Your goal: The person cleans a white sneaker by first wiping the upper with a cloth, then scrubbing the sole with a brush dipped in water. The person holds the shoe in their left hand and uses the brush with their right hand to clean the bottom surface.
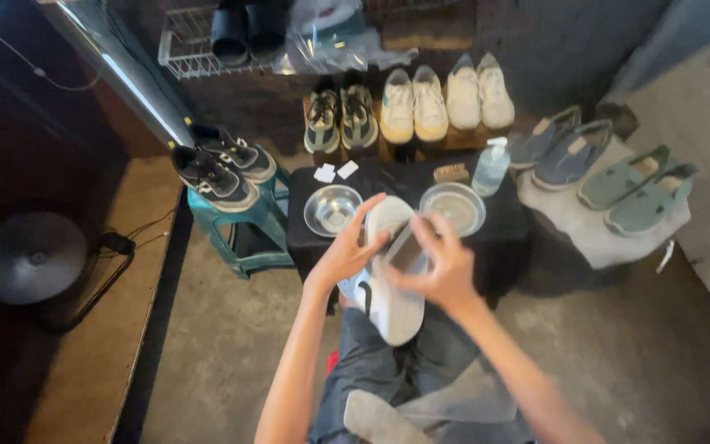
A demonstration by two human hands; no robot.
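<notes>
head view: pale white low-top sneaker with a light blue heel patch (392,284) is held over the lap, sole side toward the camera, toe pointing away toward the small black-covered table (503,234). left hand (347,255) grip is closed on the shoe's left edge near the toe, fingers curled over the rim. right hand (445,267) grip is wrapped round a small flat greyish object (407,249) pressed on the sole; what it is cannot be told

handling, judged: shoe looks light, sole stiff enough to brace against, upper soft and yielding; best taken by the sole edges or heel, as the upper would crumple. sole looks off-white, fairly even, slightly dull

surroundings: two shallow metal bowls (332,210) (452,207), a clear pump bottle (491,168) and a wooden brush (451,173) on the table. behind it, cream sneakers (414,103), grey-green trainers (340,117); black trainers (222,164) on a teal stool (248,226); green slip-ons (636,187) at right
</notes>
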